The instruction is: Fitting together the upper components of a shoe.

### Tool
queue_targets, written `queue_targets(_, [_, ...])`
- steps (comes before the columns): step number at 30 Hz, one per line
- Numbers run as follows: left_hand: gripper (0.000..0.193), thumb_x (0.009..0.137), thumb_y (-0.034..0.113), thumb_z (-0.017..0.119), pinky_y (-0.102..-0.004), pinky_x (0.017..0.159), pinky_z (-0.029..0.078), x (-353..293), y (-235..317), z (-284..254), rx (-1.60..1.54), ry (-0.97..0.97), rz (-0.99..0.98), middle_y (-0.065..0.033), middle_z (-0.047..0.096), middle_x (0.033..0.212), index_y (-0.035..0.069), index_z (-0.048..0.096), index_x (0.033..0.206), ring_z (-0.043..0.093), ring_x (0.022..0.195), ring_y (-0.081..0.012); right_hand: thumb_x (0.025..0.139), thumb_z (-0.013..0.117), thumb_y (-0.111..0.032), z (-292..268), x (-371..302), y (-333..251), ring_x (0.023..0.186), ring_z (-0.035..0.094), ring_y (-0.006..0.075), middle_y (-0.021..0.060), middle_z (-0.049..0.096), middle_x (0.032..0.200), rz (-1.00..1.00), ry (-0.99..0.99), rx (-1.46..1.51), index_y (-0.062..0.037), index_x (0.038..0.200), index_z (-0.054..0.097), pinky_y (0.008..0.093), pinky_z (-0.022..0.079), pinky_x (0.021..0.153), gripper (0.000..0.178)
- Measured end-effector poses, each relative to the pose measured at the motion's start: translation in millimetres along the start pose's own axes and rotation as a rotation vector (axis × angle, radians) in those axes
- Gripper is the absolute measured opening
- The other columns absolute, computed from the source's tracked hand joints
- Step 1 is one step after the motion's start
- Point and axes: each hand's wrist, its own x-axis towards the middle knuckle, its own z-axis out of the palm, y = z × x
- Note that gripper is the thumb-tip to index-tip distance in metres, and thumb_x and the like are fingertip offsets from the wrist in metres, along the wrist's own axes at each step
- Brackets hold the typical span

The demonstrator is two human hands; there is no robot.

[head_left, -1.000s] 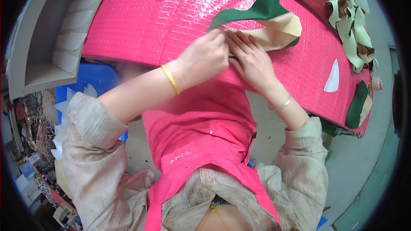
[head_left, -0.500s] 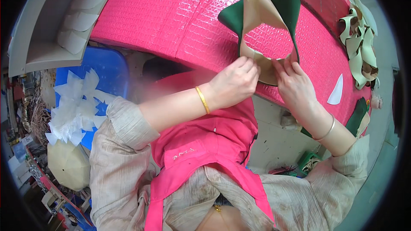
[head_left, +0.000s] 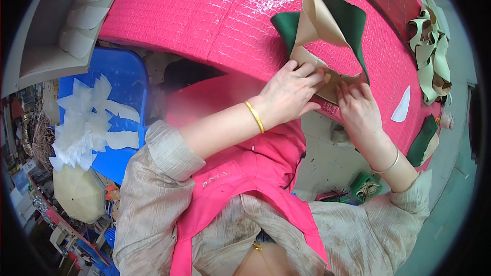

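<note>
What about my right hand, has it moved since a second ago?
Yes, rightward: your right hand is now nearer the white pointed piece lying on the pink table.

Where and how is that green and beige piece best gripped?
Probably pinch the piece at its near edge, coming from the picture's lower side, pressing both faces. It looks thin and loops open, leaving that edge exposed and closest; the left hand and right hand both touch it there.
</note>
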Motion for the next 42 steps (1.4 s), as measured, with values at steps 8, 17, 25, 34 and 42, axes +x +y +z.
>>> queue_targets(8, [0.032,0.071,0.033,0.061,-0.0370,0.075,0.035,24,31,21,-0.044,0.086,-0.112,-0.0022,0.051,0.096,0.010,0.059,0.093,0.045,0.093,-0.0188,0.062,0.054,-0.006,-47,8,24,0.081,0.055,0.0181,0.0083,0.060,0.085,-0.122,-0.100,0.244,-0.0015,0.084,0.062,0.0330,0.031,0.095,0.024])
queue_targets(17, [0.041,0.083,0.008,0.053,-0.0290,0.096,0.029,-46,58,-7,-1.998,0.441,-0.655,-0.0078,0.039,0.125,-0.001,0.040,0.120,0.039,0.113,-0.0179,0.076,0.059,-0.014,-5,84,34,0.101,0.051,0.0304,0.0159,0.053,0.108,0.265,0.442,1.183,-0.0001,0.108,0.050,0.0338,0.040,0.086,0.036])
queue_targets(25, [0.029,0.088,0.021,0.046,-0.0196,0.056,0.040,-104,-47,-99,-0.905,0.450,-0.941,-0.0044,0.056,0.072,-0.002,0.055,0.104,0.052,0.064,-0.0080,0.069,0.062,-0.011,-15,129,0,0.079,0.054,0.0281,0.0127,0.051,0.082,0.113,0.364,0.818,-0.0028,0.085,0.047,0.0374,0.042,0.068,0.022])
queue_targets(34, [0.065,0.060,0.031,0.072,-0.0338,0.065,0.043,24,-122,-87,-0.305,-0.271,-0.578,-0.0179,0.057,0.074,-0.001,0.049,0.111,0.057,0.074,-0.0277,0.064,0.054,-0.005,-21,94,-1,0.068,0.052,0.0237,0.0066,0.050,0.072,-0.106,0.565,0.578,-0.0060,0.075,0.050,0.0334,0.043,0.061,0.012])
queue_targets(42, [0.026,0.066,0.011,0.072,-0.0213,0.052,0.036,64,-135,-79,-0.961,-0.159,-0.360,0.0035,0.048,0.065,0.008,0.047,0.072,0.044,0.059,-0.0057,0.055,0.057,-0.002,-18,52,17,0.064,0.053,0.0239,0.0085,0.053,0.074,-0.107,0.836,0.658,-0.0020,0.073,0.053,0.0321,0.044,0.051,0.018])
